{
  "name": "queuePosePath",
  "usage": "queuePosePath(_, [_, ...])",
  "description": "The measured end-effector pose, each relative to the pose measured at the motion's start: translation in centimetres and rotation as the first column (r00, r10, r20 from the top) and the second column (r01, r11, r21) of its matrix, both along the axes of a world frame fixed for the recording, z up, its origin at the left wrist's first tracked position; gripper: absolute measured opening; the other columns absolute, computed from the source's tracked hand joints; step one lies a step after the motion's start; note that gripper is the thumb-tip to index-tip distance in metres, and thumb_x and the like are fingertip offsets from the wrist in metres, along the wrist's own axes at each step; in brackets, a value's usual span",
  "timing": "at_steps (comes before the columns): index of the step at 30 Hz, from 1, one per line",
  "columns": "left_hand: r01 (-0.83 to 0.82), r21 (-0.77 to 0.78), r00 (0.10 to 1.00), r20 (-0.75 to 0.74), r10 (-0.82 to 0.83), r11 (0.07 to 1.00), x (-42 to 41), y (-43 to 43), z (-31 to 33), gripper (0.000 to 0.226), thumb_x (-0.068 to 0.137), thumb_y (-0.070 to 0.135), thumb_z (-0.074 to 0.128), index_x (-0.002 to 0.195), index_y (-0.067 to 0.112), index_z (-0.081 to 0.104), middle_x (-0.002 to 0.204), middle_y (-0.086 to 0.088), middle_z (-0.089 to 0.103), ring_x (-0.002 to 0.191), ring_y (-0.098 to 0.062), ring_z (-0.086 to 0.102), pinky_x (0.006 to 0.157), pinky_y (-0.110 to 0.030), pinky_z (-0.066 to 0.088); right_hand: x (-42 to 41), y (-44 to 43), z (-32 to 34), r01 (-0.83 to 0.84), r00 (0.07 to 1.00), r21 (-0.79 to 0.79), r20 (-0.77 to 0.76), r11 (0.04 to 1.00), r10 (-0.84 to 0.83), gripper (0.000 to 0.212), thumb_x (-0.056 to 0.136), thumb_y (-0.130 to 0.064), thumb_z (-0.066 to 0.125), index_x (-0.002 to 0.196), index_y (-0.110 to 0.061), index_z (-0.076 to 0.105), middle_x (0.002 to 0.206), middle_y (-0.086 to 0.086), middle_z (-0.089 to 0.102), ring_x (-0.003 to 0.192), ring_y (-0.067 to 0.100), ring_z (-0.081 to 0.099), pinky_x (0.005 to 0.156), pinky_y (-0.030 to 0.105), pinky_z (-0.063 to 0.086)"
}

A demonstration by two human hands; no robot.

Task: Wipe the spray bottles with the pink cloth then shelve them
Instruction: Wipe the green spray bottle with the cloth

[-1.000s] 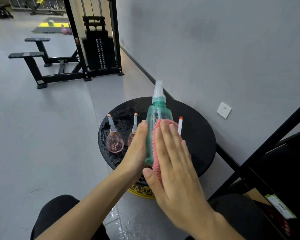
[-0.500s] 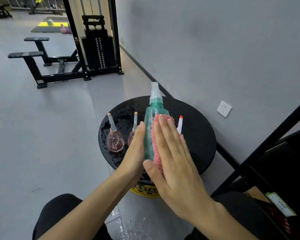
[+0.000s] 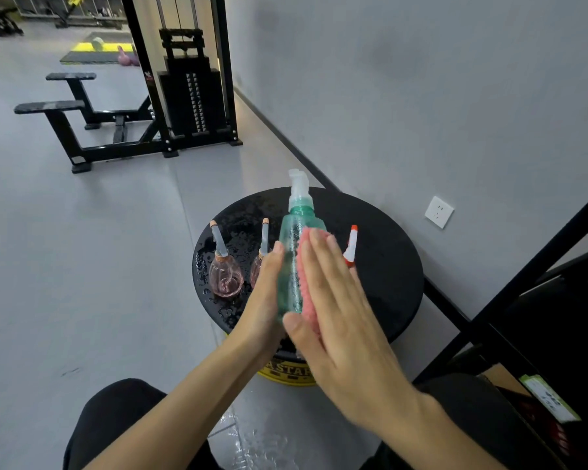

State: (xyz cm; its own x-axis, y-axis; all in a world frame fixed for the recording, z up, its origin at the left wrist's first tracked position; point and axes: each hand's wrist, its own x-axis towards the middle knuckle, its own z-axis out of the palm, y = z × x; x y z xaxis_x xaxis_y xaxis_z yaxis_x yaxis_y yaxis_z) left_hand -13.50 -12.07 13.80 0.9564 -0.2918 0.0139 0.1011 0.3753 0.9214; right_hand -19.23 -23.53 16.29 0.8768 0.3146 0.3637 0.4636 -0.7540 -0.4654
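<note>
Green spray bottle [image 3: 288, 262], translucent, clear-topped, wet, pink cloth [image 3: 301, 279] pressed alongside

At frame centre a translucent green spray bottle [image 3: 291, 266] is upright, the pink cloth [image 3: 307, 283] against its right side, 1 round pink bottle [image 3: 225, 279] and another pink bottle [image 3: 258, 266] left of it, a red-tipped nozzle [image 3: 351, 247] to the right.

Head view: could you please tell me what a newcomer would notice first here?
The green spray bottle stands out, upright at centre, pressed between the flat left hand and the right hand, which presses the pink cloth against its side. To its left, a pink bottle stands on the wet black round table.
</note>
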Motion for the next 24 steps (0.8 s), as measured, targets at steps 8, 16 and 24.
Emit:
queuePosePath(8, [0.043,0.098,0.999,-0.017,-0.042,0.994,-0.6,-0.7,0.4,0.035,0.098,0.057,0.036,0.116,0.042,0.063,0.128,0.002,0.067,0.112,-0.014,0.068,0.083,-0.048,0.059,3.2,-0.6,1.7,0.081,0.997,0.087,-0.003,0.993,-0.081,0.071,0.099,-0.057,0.015,0.156,-0.022,-0.008,0.163,-0.013,-0.017,0.146,-0.001,-0.021,0.124,0.041,0.002])
queuePosePath(16, [0.026,-0.022,0.999,-0.029,-0.026,0.999,-0.2,0.0,0.9,0.054,0.087,0.063,0.048,0.124,0.029,0.068,0.132,-0.004,0.066,0.126,-0.02,0.06,0.103,-0.037,0.047,0.3,0.0,0.3,0.011,0.999,0.009,0.043,1.0,-0.012,0.071,0.1,-0.051,0.023,0.156,-0.019,-0.007,0.164,-0.009,-0.016,0.15,0.009,-0.016,0.124,0.044,0.004])
queuePosePath(24, [0.051,0.032,0.998,-0.045,-0.05,0.998,-0.8,-0.8,0.6,0.039,0.089,0.06,0.049,0.111,0.037,0.07,0.126,-0.007,0.068,0.111,-0.026,0.066,0.083,-0.045,0.057,2.4,-0.9,1.3,0.06,0.998,0.076,0.028,0.995,-0.062,0.07,0.099,-0.056,0.014,0.156,-0.02,-0.007,0.163,-0.01,-0.016,0.148,0.002,-0.019,0.124,0.04,0.002])
